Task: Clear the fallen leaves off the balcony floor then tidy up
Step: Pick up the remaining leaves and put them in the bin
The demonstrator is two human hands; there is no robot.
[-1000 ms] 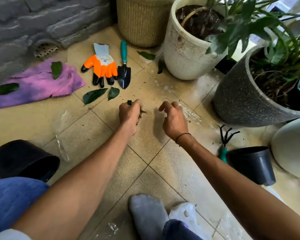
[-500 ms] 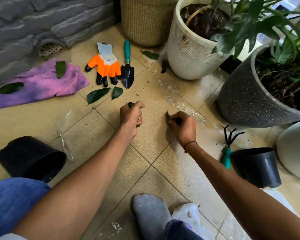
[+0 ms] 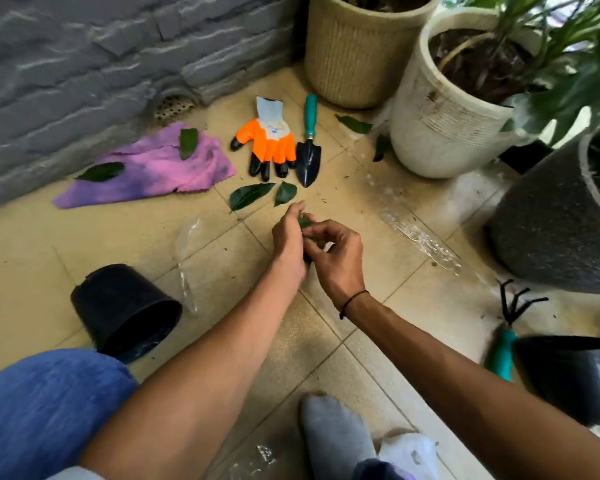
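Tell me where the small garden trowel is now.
The trowel lies on the floor tiles, upper centre of the head view, just right of the orange glove, blade toward the person.

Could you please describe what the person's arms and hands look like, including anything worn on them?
Both forearms are bare, with no gloves on the left hand or right hand. A thin black cord bracelet circles the right wrist. A pale sleeve edge shows at the left arm's bottom.

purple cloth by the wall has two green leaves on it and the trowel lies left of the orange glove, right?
Not quite. The head view shows the purple cloth with two green leaves on it, but the trowel lies to the right of the orange glove, not left.
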